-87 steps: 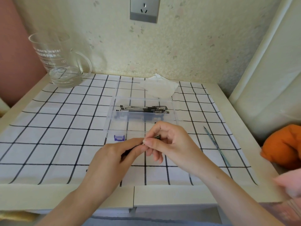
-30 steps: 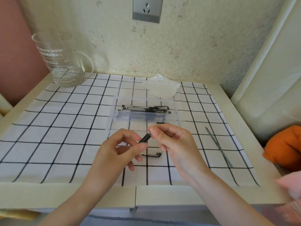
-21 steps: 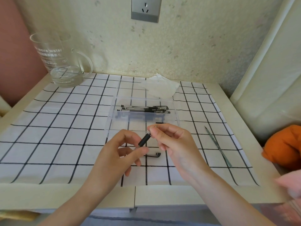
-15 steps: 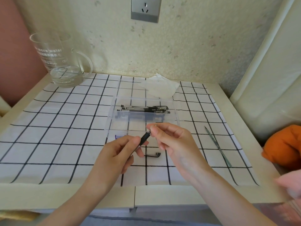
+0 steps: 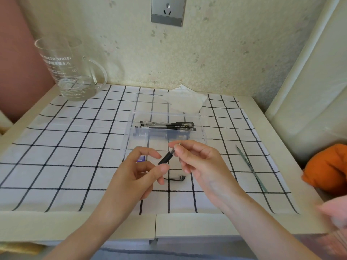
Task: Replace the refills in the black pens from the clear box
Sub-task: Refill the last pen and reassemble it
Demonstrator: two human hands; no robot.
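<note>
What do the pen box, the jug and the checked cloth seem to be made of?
Box: clear glossy plastic, probably; the grid shows through its thin walls. Jug: glass or clear plastic, shiny, printed white lettering; unclear which. Cloth: woven fabric, matte, with soft wrinkles.

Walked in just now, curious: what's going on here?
A person is working on a black pen. The left hand holds its barrel; the right hand pinches its tip. The pen cap lies on the checked cloth below; more pens sit in the clear box; a refill lies to the right.
</note>
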